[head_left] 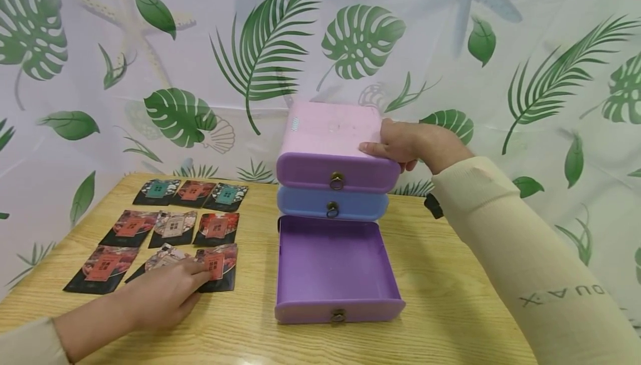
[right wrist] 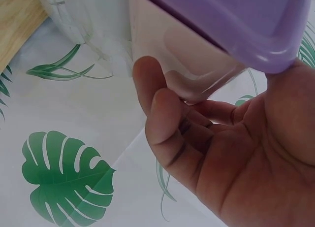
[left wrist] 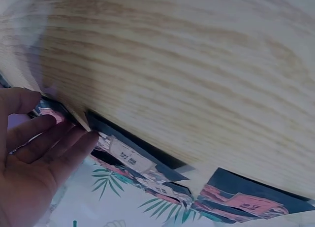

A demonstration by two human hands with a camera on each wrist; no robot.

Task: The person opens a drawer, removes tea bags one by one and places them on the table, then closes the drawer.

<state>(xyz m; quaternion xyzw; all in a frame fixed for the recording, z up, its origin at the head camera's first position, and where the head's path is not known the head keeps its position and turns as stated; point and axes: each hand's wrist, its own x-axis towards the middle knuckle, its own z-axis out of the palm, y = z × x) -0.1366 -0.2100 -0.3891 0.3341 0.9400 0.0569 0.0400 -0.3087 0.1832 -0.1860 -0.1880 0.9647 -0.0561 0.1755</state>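
A small drawer unit [head_left: 333, 126] with a pink top stands on the table. Its upper purple drawer [head_left: 305, 171] and middle blue drawer [head_left: 300, 202] are closed, while the bottom purple drawer [head_left: 330, 265] is pulled out, its floor showing. My right hand [head_left: 413, 141] grips the unit's upper right edge, thumb on top and the other fingers bent at the side; the right wrist view shows those curled fingers [right wrist: 170, 118]. My left hand [head_left: 160, 292] reaches over the front row of packets, with fingertips at the front right red-labelled packet [head_left: 220, 273]. It partly covers the pale-labelled packet [head_left: 162, 256].
Several black packets lie in three rows at the left: a back row with a red-labelled packet [head_left: 192, 192] and a middle row with a pale-labelled packet [head_left: 172, 227]. A leaf-patterned cloth [head_left: 280, 70] hangs behind the wooden table [head_left: 450, 298].
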